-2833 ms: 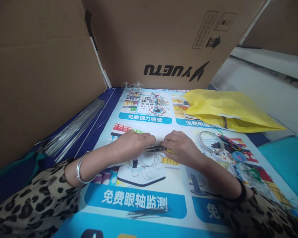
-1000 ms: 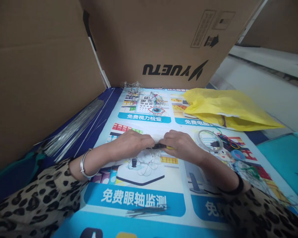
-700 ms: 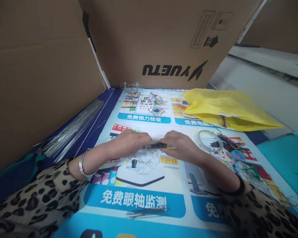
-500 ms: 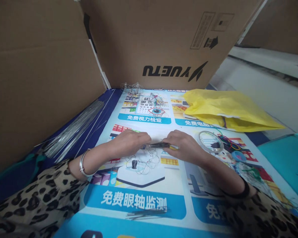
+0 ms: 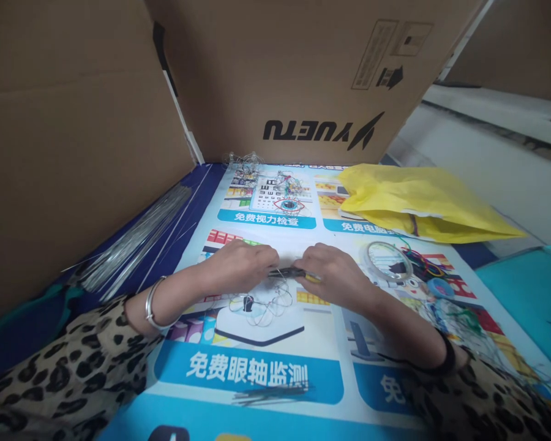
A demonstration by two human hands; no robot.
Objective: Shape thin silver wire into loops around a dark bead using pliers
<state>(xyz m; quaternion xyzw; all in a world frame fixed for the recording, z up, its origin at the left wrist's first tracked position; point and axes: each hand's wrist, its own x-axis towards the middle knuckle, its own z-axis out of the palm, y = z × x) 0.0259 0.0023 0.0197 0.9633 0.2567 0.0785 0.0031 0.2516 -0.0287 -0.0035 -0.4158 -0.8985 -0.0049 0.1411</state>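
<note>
Both hands work close together above the printed sheet (image 5: 257, 380). My right hand (image 5: 333, 275) is closed around pliers (image 5: 290, 271) with a yellow grip, their dark jaws pointing left. My left hand (image 5: 245, 264) is closed, its fingertips pinching thin silvery wire beside the jaws. Below the hands hangs or lies a looped wire piece (image 5: 269, 303), made of several fine curved loops. Whether the jaws grip the wire is too small to tell.
A bundle of straight wires (image 5: 138, 239) lies at left. Wire shapes (image 5: 245, 164) sit by the cardboard wall (image 5: 321, 73). At right are a yellow bag (image 5: 422, 199), a tape roll (image 5: 388, 260) and coloured cords (image 5: 425, 263). Short dark rods (image 5: 270, 395) lie in front.
My right hand and the pliers have moved slightly left, bringing the jaws up to my left fingertips. The looped wire has shifted a little; my left hand stays nearly in place.
</note>
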